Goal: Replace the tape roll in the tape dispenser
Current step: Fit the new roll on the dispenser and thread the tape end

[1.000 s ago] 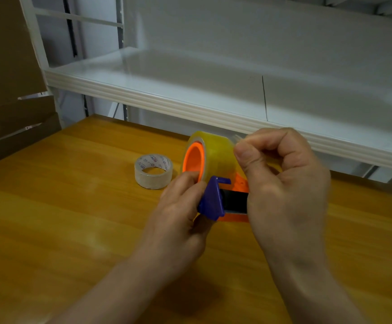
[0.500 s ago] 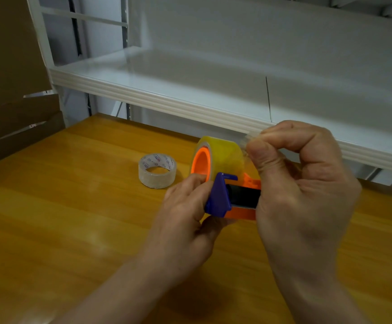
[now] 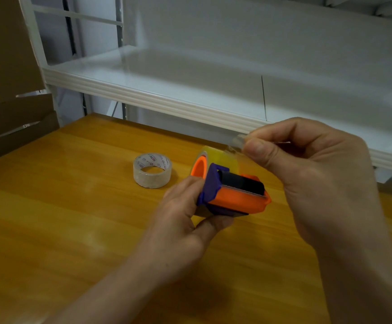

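An orange and purple tape dispenser [image 3: 237,197] is held just above the wooden table [image 3: 61,218] by my left hand [image 3: 185,220], which grips its purple side. A yellowish tape roll [image 3: 223,159] sits on the dispenser's orange hub. My right hand [image 3: 316,174] pinches the loose end of the tape [image 3: 238,140] between thumb and forefinger, up and to the right of the roll. A short clear strip stretches from the roll to my fingers. A second, nearly used-up clear tape roll [image 3: 152,170] lies flat on the table to the left.
A white metal shelf [image 3: 166,99] overhangs the table's far edge, close above my right hand. Brown cardboard [image 3: 5,90] stands at the left side of the table.
My right hand has drawn the tape end up and to the right, away from the roll. The dispenser has tilted so that its orange front and black roller now face me.
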`<state>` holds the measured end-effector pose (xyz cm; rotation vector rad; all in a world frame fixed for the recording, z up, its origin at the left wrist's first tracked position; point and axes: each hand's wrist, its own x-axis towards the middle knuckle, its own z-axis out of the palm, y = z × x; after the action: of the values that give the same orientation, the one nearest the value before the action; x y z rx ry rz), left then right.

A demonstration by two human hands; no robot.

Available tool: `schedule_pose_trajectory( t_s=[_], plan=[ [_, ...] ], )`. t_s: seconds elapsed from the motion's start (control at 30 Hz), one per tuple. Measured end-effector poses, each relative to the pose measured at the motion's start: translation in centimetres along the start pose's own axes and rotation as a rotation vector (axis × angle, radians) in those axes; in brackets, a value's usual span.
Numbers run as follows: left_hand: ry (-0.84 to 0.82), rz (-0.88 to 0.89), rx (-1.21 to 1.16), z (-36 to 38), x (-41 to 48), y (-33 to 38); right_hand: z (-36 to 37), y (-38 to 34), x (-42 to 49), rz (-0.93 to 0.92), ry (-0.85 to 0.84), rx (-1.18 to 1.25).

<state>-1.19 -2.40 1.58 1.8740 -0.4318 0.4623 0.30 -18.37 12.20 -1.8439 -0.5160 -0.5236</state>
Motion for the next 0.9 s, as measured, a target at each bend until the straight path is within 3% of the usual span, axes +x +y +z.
schedule_pose_trajectory(
  t_s=[0.43,0.9],
  plan=[
    [-0.023,-0.018,-0.063,0.0,0.0,0.1,-0.1,-0.1,0.0,-0.020,-0.063,-0.087],
    [-0.018,0.130,0.133,0.0,0.0,-0.5,0.3,0.5,0.1,0.048,0.153,0.033]
  ],
)
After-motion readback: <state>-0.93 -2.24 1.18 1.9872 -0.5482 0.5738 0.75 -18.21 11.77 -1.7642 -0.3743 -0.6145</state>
